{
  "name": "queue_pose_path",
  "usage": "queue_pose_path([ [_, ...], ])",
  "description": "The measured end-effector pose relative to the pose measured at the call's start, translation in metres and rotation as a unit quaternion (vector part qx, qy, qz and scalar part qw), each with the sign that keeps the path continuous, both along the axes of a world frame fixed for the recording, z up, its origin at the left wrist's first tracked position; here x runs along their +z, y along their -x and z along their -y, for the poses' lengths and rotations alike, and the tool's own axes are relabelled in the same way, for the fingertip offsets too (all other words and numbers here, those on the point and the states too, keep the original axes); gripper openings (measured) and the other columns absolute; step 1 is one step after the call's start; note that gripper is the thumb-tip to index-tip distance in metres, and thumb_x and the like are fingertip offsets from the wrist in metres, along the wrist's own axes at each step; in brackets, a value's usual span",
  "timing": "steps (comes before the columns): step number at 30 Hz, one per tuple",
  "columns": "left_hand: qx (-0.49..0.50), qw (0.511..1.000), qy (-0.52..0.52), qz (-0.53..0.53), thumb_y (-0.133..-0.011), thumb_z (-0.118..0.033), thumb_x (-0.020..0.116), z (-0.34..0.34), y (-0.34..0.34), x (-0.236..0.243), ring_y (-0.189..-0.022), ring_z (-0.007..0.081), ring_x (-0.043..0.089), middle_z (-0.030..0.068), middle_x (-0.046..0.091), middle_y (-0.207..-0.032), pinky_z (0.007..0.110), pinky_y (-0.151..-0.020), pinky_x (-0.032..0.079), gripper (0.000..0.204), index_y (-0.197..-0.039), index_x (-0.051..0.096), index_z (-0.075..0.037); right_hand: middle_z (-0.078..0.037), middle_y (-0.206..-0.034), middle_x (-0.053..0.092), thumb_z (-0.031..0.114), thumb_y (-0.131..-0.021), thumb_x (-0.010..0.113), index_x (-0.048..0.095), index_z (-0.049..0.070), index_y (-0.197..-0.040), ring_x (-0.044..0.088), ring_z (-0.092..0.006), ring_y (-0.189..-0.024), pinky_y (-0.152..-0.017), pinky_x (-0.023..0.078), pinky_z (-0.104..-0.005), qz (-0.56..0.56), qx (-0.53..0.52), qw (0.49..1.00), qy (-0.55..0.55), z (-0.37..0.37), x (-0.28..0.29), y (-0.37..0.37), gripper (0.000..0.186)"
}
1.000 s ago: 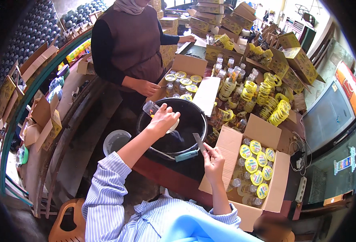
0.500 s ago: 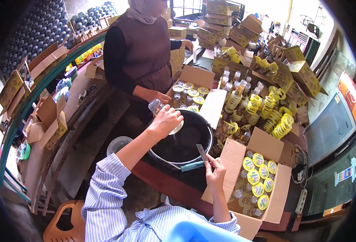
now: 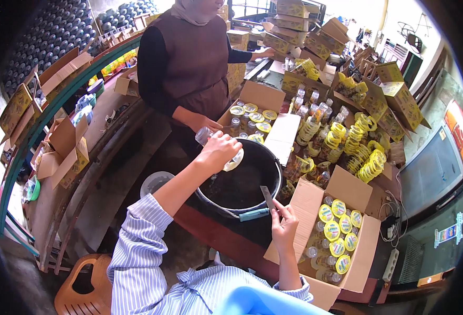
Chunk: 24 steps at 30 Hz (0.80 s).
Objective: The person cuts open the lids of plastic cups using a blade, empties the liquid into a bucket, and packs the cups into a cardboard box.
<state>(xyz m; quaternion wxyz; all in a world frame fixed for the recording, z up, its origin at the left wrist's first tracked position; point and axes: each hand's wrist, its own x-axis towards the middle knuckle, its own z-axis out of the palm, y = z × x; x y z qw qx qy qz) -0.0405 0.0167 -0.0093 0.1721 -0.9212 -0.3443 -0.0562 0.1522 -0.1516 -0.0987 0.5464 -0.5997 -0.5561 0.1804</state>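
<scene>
While positioned at the black bucket (image 3: pixel 251 181), clasps closely in the left hand (image 3: pixel 219 152) a clear container (image 3: pixel 204 136), tilted over the bucket's opening with its pale round end toward the middle. Pinches in the right hand (image 3: pixel 285 224), between thumb and fingers, a flat grey strip (image 3: pixel 266 197), slanted above the near rim beside the teal handle sleeve (image 3: pixel 254 214). Includes also, to the right, an open carton (image 3: pixel 301 210) of yellow-topped containers (image 3: pixel 332 230); beyond the bucket, a second open carton (image 3: pixel 263 96) near a co-worker's hand (image 3: pixel 193 121); farther right, stacked yellow rings (image 3: pixel 371 167); just left of the bucket, a grey pail (image 3: pixel 151 182).
</scene>
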Motion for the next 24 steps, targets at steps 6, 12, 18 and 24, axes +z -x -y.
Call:
queue_pose_path([
  [6, 0.002, 1.0, 0.017, -0.021, -0.053, -0.01, 0.071, -0.007, 0.0, -0.006, -0.093, 0.0216, 0.055, 0.0055, 0.058, -0.091, 0.034, -0.083, 0.039, 0.045, -0.095, 0.054, -0.008, -0.007, -0.065, 0.046, 0.0, -0.076, 0.057, 0.064, 0.005, -0.101, 0.046, -0.0161, -0.058, -0.053, 0.037, -0.0278, 0.015, -0.009, 1.0, 0.005, 0.0, 0.006, -0.003, 0.026],
  [12, 0.089, 0.994, 0.066, 0.006, -0.065, -0.027, 0.062, -0.006, -0.012, -0.033, -0.09, 0.0246, 0.056, 0.0098, 0.058, -0.093, 0.036, -0.081, 0.041, 0.04, -0.098, 0.056, -0.004, -0.006, -0.064, 0.044, -0.001, -0.077, 0.056, 0.064, 0.005, -0.101, 0.045, -0.0144, -0.058, -0.053, 0.036, -0.0267, 0.004, -0.014, 1.0, -0.008, 0.0, 0.006, -0.003, 0.026],
  [18, 0.2, 0.95, 0.236, -0.042, -0.078, -0.038, 0.055, 0.0, -0.016, -0.062, -0.082, 0.0266, 0.062, 0.0146, 0.06, -0.092, 0.038, -0.071, 0.047, 0.041, -0.097, 0.055, -0.001, -0.002, -0.065, 0.043, -0.001, -0.078, 0.057, 0.064, 0.004, -0.102, 0.044, -0.0107, -0.059, -0.053, 0.034, -0.024, 0.001, -0.015, 1.0, -0.003, -0.003, 0.005, -0.005, 0.026],
  [24, 0.225, 0.909, 0.35, -0.003, -0.081, -0.043, 0.051, 0.009, -0.017, -0.051, -0.094, 0.0281, 0.059, 0.0166, 0.06, -0.099, 0.039, -0.082, 0.045, 0.051, -0.107, 0.052, 0.001, -0.003, -0.065, 0.043, -0.001, -0.078, 0.057, 0.064, 0.004, -0.102, 0.045, -0.0113, -0.06, -0.054, 0.036, -0.0241, 0.015, -0.031, 0.999, 0.007, -0.004, 0.007, -0.004, 0.026],
])
